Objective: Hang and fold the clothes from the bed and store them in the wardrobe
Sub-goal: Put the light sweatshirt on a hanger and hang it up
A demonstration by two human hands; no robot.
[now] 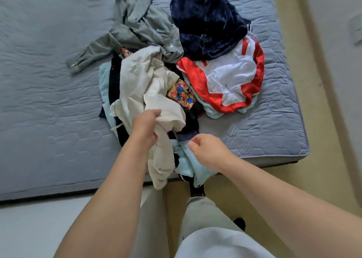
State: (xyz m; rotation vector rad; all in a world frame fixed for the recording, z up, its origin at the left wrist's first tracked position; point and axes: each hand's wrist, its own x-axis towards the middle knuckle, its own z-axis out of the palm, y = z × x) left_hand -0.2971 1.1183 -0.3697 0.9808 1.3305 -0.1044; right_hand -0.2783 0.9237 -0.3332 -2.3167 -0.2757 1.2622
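Head view: the left hand clutched a cream garment that trailed from the clothes pile on the bed over the bed's near edge. The right hand hovered loosely curled and empty above a light-blue garment at that same edge.

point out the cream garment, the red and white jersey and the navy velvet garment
cream garment [141, 81], head view, crumpled upper part
red and white jersey [231, 77], head view, white middle panel
navy velvet garment [205, 22], head view, bunched middle
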